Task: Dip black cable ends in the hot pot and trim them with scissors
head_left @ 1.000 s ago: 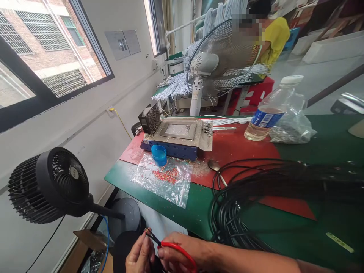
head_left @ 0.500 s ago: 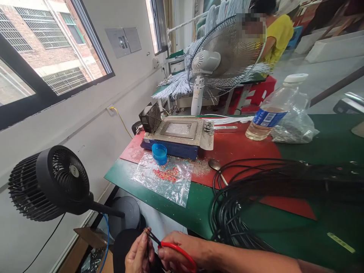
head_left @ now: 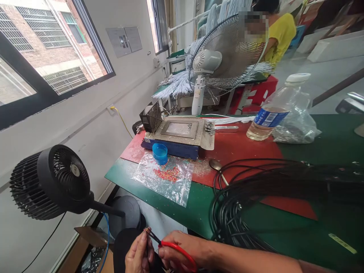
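Low in the head view, my right hand (head_left: 182,248) is closed around the red handles of a pair of scissors (head_left: 178,247). The dark blades point up and left, and their tips reach the fingertips of my left hand (head_left: 138,253). Between its thumb and fingers my left hand pinches the end of a thin black cable (head_left: 147,250). Small coppery or reddish strands show at the cable's tip, right at the blades. Whether the blades are parted I cannot make out. Below the hands the rest of the cable is mostly hidden.
Coiled black cable (head_left: 231,212) lies on the green table (head_left: 170,201) at right. Further back are a plastic bag (head_left: 182,193) with red and yellow bits, a blue cup (head_left: 160,154), a heating unit (head_left: 182,149), a spoon (head_left: 215,164) and a bottle (head_left: 267,121). A black fan (head_left: 71,178) stands left.
The whole view has shifted very slightly to the right. Both hands, the scissors and the cable keep nearly the same position.
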`<state>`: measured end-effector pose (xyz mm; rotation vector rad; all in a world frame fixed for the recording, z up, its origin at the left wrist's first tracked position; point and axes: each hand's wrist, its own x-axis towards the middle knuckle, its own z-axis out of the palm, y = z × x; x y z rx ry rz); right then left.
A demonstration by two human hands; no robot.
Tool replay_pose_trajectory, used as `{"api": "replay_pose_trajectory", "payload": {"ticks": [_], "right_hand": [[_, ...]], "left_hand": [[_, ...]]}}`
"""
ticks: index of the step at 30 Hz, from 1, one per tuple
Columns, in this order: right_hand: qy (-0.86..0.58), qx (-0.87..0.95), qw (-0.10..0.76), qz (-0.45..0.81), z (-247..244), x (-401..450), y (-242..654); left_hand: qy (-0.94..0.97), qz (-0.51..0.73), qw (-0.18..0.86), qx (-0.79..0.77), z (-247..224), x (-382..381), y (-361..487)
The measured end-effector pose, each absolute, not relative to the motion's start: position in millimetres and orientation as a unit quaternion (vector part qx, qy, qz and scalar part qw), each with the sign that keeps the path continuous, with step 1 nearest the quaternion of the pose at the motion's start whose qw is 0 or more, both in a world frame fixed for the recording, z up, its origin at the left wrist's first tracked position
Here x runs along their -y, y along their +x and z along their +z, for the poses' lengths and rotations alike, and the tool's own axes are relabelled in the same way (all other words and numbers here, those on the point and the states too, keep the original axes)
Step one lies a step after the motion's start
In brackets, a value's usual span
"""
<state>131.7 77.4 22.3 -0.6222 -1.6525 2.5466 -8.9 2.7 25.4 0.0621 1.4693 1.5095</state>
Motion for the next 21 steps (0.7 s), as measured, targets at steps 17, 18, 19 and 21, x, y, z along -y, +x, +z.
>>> {"api": "replay_pose_trajectory", "payload": {"ticks": [17, 18, 19, 21], "right_hand": [[-0.237, 0.554, -0.001, 0.798, 36.4, -79.1, 133.2], [-0.241, 0.56, -0.001, 0.793, 38.2, -79.3, 133.9], [-0.246, 0.566, -0.004, 0.786, 39.9, -79.6, 134.6], [-0.251, 0.574, -0.01, 0.779, 42.4, -80.0, 135.7]], "left_hand": [[0.115, 0.609, 0.439, -0.65, 21.4, -0.7, -13.3], [0.147, 0.602, 0.423, -0.661, 21.5, -0.2, -14.4], [0.18, 0.593, 0.406, -0.672, 22.1, 0.4, -15.4], [0.24, 0.566, 0.372, -0.695, 23.8, 1.7, -17.4]]}}
